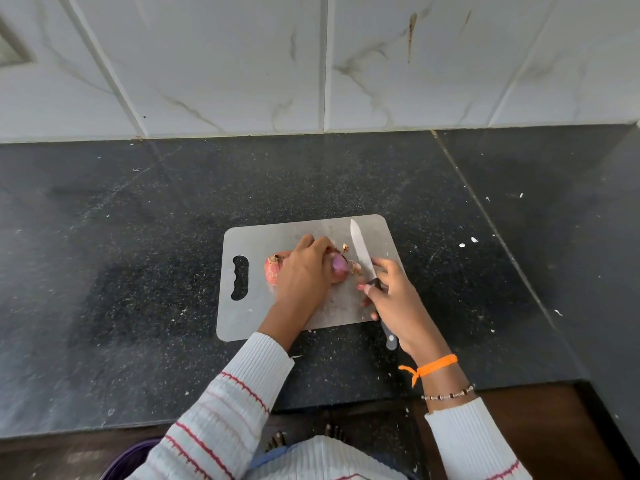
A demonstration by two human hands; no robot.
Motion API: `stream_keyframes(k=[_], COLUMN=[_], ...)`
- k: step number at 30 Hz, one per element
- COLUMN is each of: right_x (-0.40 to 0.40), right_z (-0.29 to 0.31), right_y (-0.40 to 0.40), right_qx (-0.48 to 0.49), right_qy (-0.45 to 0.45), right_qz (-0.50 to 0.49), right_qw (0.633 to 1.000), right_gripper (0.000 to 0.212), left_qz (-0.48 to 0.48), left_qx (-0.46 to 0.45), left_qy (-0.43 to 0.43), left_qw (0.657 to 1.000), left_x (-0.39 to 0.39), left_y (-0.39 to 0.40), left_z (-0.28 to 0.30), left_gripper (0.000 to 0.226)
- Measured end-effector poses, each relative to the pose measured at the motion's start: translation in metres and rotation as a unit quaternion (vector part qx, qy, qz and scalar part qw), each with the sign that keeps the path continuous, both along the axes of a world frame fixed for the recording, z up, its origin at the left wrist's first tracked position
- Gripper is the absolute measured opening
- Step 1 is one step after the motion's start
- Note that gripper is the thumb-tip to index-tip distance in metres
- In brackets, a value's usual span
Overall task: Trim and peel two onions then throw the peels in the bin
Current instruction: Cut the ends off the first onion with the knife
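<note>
The left hand (304, 268) had its fingers curled over a purple, partly peeled onion (340, 265), holding it down on the thin grey rectangular cutting board (249, 306). A second onion (273, 270), pinkish and still in its skin, lay on the board touching the left hand's outer side, near the board's handle slot. The right hand (391, 296) gripped the dark handle of a steel-bladed kitchen knife (362, 249), fingers wrapped round it, the blade pointing away from the person and lying just to the right of the purple onion. Small brown scraps of onion peel (345, 247) sat on the board between onion and blade. The board rested on a black speckled stone counter (138, 237) below a white marbled tile wall (225, 64). The right wrist wore an orange thread band (437, 364).
</note>
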State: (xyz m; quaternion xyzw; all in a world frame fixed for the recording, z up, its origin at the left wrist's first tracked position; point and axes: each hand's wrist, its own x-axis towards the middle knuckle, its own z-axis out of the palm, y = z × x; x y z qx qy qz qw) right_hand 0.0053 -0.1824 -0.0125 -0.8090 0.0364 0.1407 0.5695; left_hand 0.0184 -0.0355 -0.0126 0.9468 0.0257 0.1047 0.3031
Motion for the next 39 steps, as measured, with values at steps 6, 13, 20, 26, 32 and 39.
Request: stream_keyframes(k=[6, 13, 20, 26, 32, 39], right_x=[-0.016, -0.025, -0.037, -0.047, -0.045, -0.044], right_z=[-0.006, -0.007, -0.001, 0.007, 0.014, 0.014], right_y=[0.002, 0.001, -0.002, 0.002, 0.004, 0.011], right_qx=[-0.098, -0.082, -0.093, -0.177, -0.221, -0.255], right_qy=[-0.052, -0.056, -0.091, -0.149, -0.165, -0.185], right_qz=[0.04, 0.005, 0.011, 0.041, 0.05, 0.064], right_qw=[0.993, 0.995, 0.991, 0.972, 0.96, 0.947], right_gripper=[0.041, 0.041, 0.042, 0.041, 0.043, 0.046], left_qz=[-0.006, -0.015, -0.016, -0.035, -0.023, -0.007], left_qx=[-0.016, -0.006, -0.017, -0.014, -0.04, -0.054], left_qy=[0.016, 0.059, 0.076, 0.068, 0.083, 0.08], left_qw=[1.0, 0.998, 0.997, 0.997, 0.995, 0.995], left_x=[-0.003, -0.009, -0.008, -0.005, -0.005, -0.004], left_y=[-0.002, -0.004, 0.0, -0.004, -0.011, -0.013], left_z=[0.005, 0.001, -0.003, -0.011, -0.013, -0.009], left_gripper=[0.025, 0.045, 0.047, 0.047, 0.046, 0.046])
